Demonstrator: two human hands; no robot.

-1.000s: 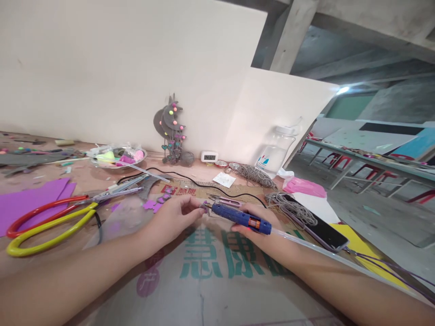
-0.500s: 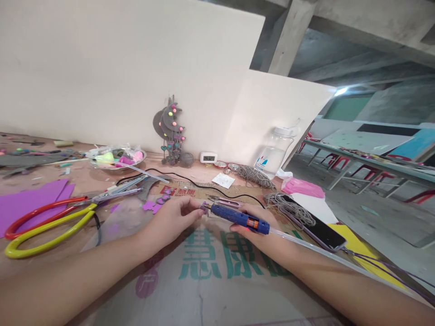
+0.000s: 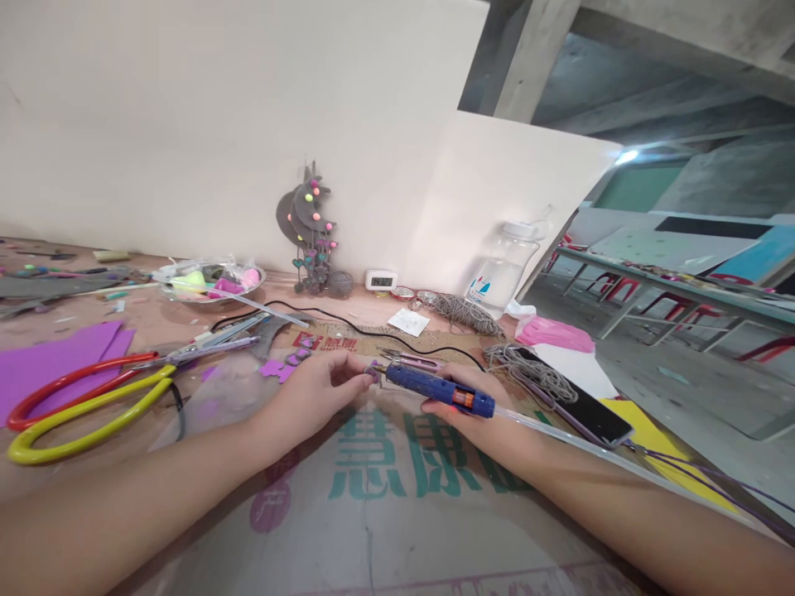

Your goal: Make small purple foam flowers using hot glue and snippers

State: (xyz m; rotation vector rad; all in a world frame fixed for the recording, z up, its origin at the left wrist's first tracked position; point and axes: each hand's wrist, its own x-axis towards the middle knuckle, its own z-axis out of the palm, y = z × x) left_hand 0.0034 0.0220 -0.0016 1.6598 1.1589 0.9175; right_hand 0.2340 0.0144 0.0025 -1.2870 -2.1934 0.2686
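Now the left hand [image 3: 320, 393] pinches a small purple piece [image 3: 373, 372], likely soft, best held by its edge; the right hand [image 3: 475, 397] clasps the blue glue gun [image 3: 428, 385], probably light, stiff, safest taken behind its nozzle [image 3: 381, 370]. Printed cardboard [image 3: 316, 538] below the fingers, pale partition [image 3: 217, 124] beyond.

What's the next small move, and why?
Probably hold the left hand steady and apply a small dab with the blue glue gun: the left fingertips pinch a small purple piece, and the right hand has the nozzle right at it. Contact is too small to confirm.
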